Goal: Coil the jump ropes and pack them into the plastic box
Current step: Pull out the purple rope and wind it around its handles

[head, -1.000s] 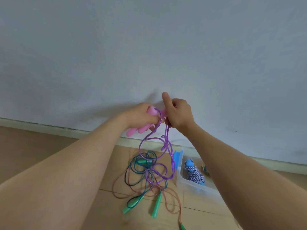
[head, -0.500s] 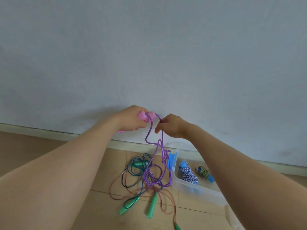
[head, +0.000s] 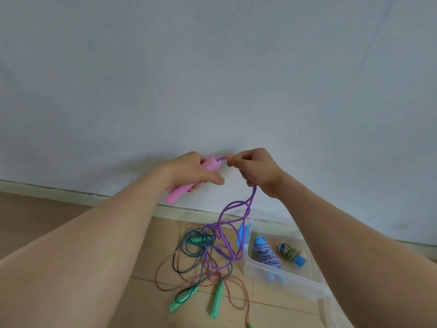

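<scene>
My left hand grips the pink handles of a jump rope, held up in front of the wall. My right hand pinches its purple cord right beside the handle top; the cord hangs in loose loops down to the floor. Below lies a tangle of a dark teal rope and a brownish rope with green handles. The clear plastic box at lower right holds a coiled blue-and-white rope and a coiled greenish rope with blue handles.
A pale wall fills the upper view, with a baseboard running along the wooden floor. The box's blue latch stands at its left end, partly behind the purple cord. My right forearm covers part of the box.
My right hand slid up the purple cord to the handle top and now grips it in a fist. The hanging loops shifted right. The view tilted slightly, showing more of the box.
</scene>
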